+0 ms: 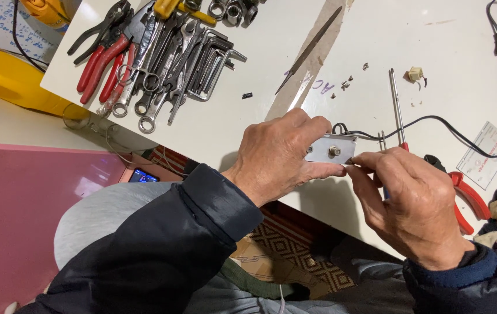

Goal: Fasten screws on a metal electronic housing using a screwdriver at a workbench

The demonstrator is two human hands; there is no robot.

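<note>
Metal bracket (331, 149): I see one small grey plate with a stud at its middle, held just above the tabletop (248, 125) edge, a black cable (434, 120) running off behind it.
Handling: I judge it light, stiff and smooth; best gripped by its short ends, clear of the stud.
Left hand (277, 157): closed around the bracket's left end.
Right hand (414, 200): fingertips pinched narrow at the lower right corner; I cannot tell if they hold a small part.
Counts: one bracket, one screwdriver (397, 107), one file (309, 50), several loose screws (347, 82), one pile of wrenches and pliers (155, 58).
</note>
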